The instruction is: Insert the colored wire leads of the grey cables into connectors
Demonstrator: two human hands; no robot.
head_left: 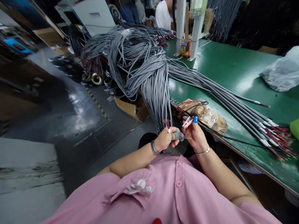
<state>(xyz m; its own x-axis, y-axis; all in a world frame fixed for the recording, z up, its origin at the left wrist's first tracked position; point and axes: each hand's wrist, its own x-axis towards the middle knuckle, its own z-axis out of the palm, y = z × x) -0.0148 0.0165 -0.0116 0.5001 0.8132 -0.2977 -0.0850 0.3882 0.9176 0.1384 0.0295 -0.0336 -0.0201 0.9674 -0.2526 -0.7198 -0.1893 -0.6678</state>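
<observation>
My left hand [167, 138] is closed around a grey cable whose end, with a white collar and bare coloured wires [167, 123], sticks up above the fist. A grey knitted finger cover [177, 135] wraps one or more of its fingers, and more thin coloured wires [187, 137] poke out towards the other hand. My right hand [196, 136] pinches a pale pink clip-like tool [187, 122] between thumb and fingers. A blue cover [195, 119] sits on that thumb. Both hands are close together in front of my body, beside the table edge.
A big heap of grey cables [140, 59] drapes over the edge of the green table [224, 62]. Stripped cable ends [277, 137] fan out at right. A taped wooden block [205, 115] lies at the edge. Beyond are a plastic bag [283, 70], white posts [197, 37] and a person [163, 15].
</observation>
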